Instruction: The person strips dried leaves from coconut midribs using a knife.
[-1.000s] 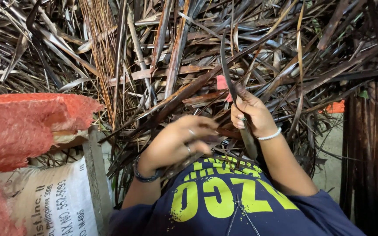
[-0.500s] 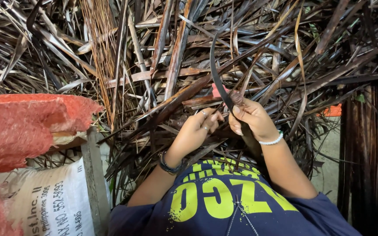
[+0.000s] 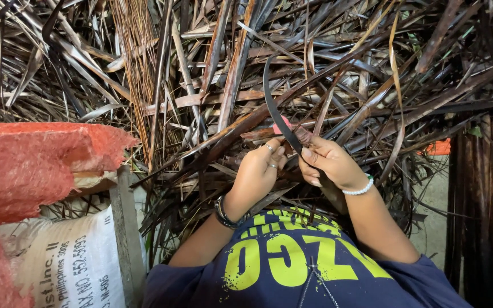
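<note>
- Right hand (image 3: 331,164) grips dark curved leaf strip (image 3: 273,108), which arcs toward 11 o'clock.
- Left hand (image 3: 256,174) pinches strip's lower part.
- Dried palm-frond pile (image 3: 201,74) at 12 o'clock.

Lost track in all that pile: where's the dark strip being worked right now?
In the head view, centre frame: the dark strip curves up from between the left hand and right hand, against the dried leaf pile.

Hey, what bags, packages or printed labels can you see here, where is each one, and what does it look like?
White woven sack: bottom left, bulging, dark print on its side.
Red mesh bag: left edge, lying over the sack, coarse netting.
Orange object: right, half hidden behind dry leaves; kind unclear.
</note>
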